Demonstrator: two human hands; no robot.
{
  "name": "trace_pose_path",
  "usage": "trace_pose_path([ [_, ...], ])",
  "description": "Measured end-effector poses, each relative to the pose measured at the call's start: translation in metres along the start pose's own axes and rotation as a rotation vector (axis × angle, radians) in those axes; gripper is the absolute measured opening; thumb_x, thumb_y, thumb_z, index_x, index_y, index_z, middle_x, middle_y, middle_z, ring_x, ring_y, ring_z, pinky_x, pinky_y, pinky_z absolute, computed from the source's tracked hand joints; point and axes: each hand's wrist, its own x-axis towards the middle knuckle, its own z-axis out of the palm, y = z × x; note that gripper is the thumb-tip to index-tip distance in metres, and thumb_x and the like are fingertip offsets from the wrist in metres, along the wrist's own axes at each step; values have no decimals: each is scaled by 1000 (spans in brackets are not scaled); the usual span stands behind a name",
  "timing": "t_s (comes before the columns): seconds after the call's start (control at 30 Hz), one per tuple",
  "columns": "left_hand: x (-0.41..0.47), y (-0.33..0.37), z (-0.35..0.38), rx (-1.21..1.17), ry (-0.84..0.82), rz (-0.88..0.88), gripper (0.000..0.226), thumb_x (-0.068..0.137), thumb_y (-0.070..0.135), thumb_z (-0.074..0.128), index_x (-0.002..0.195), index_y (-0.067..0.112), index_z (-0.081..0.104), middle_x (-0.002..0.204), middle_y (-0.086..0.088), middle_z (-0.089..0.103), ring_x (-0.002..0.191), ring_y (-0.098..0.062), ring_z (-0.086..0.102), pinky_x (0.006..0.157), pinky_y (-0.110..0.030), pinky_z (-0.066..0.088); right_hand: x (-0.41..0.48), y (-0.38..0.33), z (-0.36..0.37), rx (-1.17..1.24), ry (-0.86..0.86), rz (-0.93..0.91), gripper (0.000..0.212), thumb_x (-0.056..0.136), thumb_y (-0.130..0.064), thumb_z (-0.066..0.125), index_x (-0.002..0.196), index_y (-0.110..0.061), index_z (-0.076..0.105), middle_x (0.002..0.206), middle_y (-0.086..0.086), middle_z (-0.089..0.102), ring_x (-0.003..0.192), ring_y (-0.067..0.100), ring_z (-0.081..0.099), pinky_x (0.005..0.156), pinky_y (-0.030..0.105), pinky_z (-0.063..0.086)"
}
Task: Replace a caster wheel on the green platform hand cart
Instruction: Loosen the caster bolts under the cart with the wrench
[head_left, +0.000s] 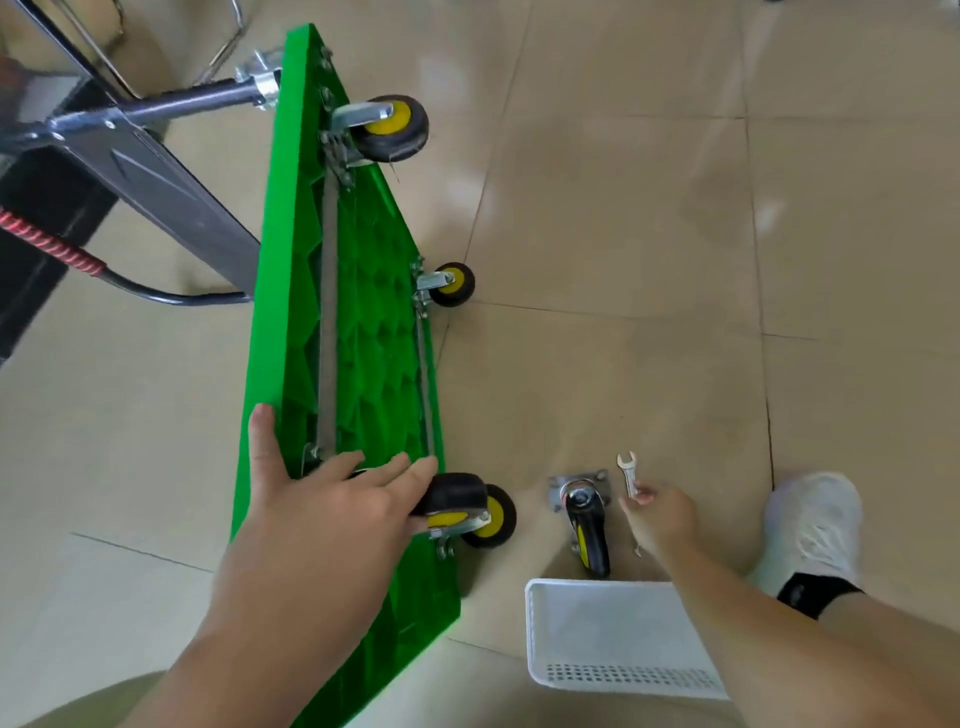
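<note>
The green platform cart (306, 312) stands on its side on the tiled floor, underside facing right. Casters with yellow hubs stick out of it: one at the top (392, 127), one in the middle (452, 284), and two close together near me (460, 501). My left hand (332, 499) lies over the cart's near edge, thumb on the rim and fingers reaching onto the near caster's black tyre. A loose caster (587, 519) with a steel mounting plate lies on the floor. Just right of it, my right hand (662, 519) pinches a small silver open-ended wrench (628, 470).
A white perforated plastic basket (618, 636) sits on the floor below the loose caster. My white shoe (810, 525) is at the right. The cart's dark folded handle (171, 171) with a red grip (49, 241) lies to the left, beside dark furniture.
</note>
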Motion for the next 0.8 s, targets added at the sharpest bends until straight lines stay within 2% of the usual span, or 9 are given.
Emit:
trace_pose_path([
  [0.07,-1,-1,2,-13,-24,-2,44,89,48,49,124,31,69,108,7,77,94,-25,75,108,-82,10,11,6,5,-50,-32,13,9,91,-14,61,87,-21,64,86,11,73,81,31,63,69,29,42],
  [0.13,-2,-1,1,-3,-45,-13,46,87,48,51,125,30,69,108,8,77,95,-25,75,108,-81,11,23,12,11,-73,-41,38,10,87,-7,60,85,-15,66,78,7,69,74,30,60,60,28,38],
  [0.2,-1,0,-3,1,-55,-21,47,87,48,50,126,30,69,109,8,77,96,-24,75,108,-81,12,32,17,15,-60,-29,69,11,84,-5,60,85,-9,70,71,9,67,69,33,64,53,29,43],
  [0.33,-1,1,-11,-17,-103,-46,48,86,50,52,128,33,68,111,12,76,99,-21,74,108,-80,14,41,27,21,-81,-37,133,10,87,-16,68,77,-14,67,63,12,68,52,29,67,54,31,54],
  [0.43,0,1,-12,-27,-118,-44,48,89,52,45,129,35,67,111,15,75,100,-20,74,108,-80,17,44,34,28,-256,-49,139,8,90,-12,62,89,-12,70,83,12,73,79,30,72,70,32,57],
  [0.5,-1,1,-11,-30,-115,-41,49,89,52,43,127,34,68,110,14,76,100,-20,74,107,-79,18,44,32,32,-348,-50,121,17,93,-7,54,99,-10,70,100,9,72,98,28,70,76,30,53],
  [0.6,-3,-1,-8,-23,-106,-39,48,88,52,45,126,34,69,110,13,76,99,-20,74,108,-79,18,44,23,33,-395,-63,123,18,94,-6,53,102,-8,69,103,8,71,101,27,69,75,28,50],
  [0.7,-3,-1,-6,-34,-92,-39,50,89,52,43,127,33,69,112,12,76,99,-20,75,109,-79,17,50,27,32,-372,-68,145,6,90,-4,59,90,-8,64,97,14,73,96,32,71,80,34,57],
  [0.8,-2,-1,-6,-21,-83,-40,51,89,53,42,127,33,70,112,12,76,98,-20,75,109,-79,16,54,33,32,-394,-107,121,7,90,-12,63,85,-9,66,91,14,74,91,31,73,76,35,59],
])
